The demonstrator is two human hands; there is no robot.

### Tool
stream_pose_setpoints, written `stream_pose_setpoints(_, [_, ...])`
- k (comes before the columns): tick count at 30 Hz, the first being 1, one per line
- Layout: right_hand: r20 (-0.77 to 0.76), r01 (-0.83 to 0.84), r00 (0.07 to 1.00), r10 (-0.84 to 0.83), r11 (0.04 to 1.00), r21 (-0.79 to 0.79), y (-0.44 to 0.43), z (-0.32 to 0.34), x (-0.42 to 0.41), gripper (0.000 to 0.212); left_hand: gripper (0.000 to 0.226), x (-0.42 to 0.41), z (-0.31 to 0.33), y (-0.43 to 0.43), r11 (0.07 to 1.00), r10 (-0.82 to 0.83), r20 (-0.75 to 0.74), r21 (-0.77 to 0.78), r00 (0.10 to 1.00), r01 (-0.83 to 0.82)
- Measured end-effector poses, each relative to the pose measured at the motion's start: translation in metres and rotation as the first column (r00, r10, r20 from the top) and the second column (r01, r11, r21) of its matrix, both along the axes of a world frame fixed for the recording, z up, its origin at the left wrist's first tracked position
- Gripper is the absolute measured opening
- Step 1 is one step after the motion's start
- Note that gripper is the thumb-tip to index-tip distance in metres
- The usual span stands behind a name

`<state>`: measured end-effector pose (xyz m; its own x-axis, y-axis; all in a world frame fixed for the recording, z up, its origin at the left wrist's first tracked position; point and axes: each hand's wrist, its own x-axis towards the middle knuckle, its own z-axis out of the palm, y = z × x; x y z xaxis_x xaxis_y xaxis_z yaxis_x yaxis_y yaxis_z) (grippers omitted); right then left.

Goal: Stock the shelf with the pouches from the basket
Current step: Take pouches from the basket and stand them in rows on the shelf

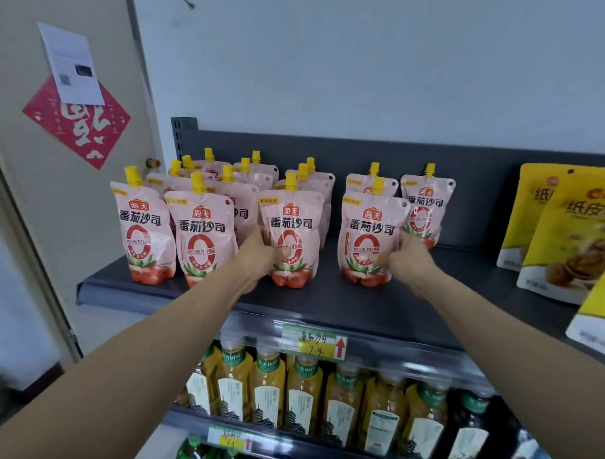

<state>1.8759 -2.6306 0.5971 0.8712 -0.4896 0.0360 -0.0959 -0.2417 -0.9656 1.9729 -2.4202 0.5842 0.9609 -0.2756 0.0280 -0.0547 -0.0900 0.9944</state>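
Several pink tomato-sauce pouches with yellow spouts stand upright on the dark grey top shelf (353, 299). My left hand (259, 257) grips a front-row pouch (291, 229) from its left side, thumb across the front. My right hand (408, 258) grips another front-row pouch (371, 238) from its right side. Both pouches rest with their bases on the shelf. Two more front pouches (141, 227) stand at the left end, others in rows behind. No basket is in view.
Yellow snack bags (565, 231) stand at the shelf's right end. The shelf below holds yellow tea bottles (302, 397) and a price tag (314, 341) on its rail. A door with a red paper decoration (76, 125) is at left.
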Motion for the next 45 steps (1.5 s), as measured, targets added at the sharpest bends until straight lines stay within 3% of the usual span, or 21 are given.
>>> stream_pose_setpoints(7, [0.048,0.045,0.998,-0.045,0.999,-0.007,-0.005,-0.002,0.020,0.049,0.043,0.006,-0.005,-0.011,0.999,0.032,0.031,0.000,0.999,-0.032])
stream_pose_setpoints(23, [0.086,0.196,0.979,-0.182,0.963,-0.186,-0.007,-0.014,0.039,0.040,0.039,0.010,-0.005,-0.024,0.992,0.096,-0.005,0.080,0.995,-0.096])
stream_pose_setpoints(31, [0.031,0.230,0.973,-0.229,0.951,-0.204,-0.007,-0.016,0.033,0.051,0.041,0.004,-0.003,-0.026,0.990,0.113,0.003,0.089,0.994,-0.113])
stream_pose_setpoints(36, [0.084,0.291,0.956,-0.281,0.945,-0.149,0.000,-0.011,0.013,0.052,0.035,-0.002,0.000,-0.024,0.971,0.155,-0.007,0.185,0.988,-0.151])
stream_pose_setpoints(45, [0.299,0.283,0.932,-0.204,0.926,-0.251,0.060,-0.006,-0.047,0.026,0.045,-0.032,0.007,-0.001,0.972,0.046,0.057,0.227,0.997,-0.058])
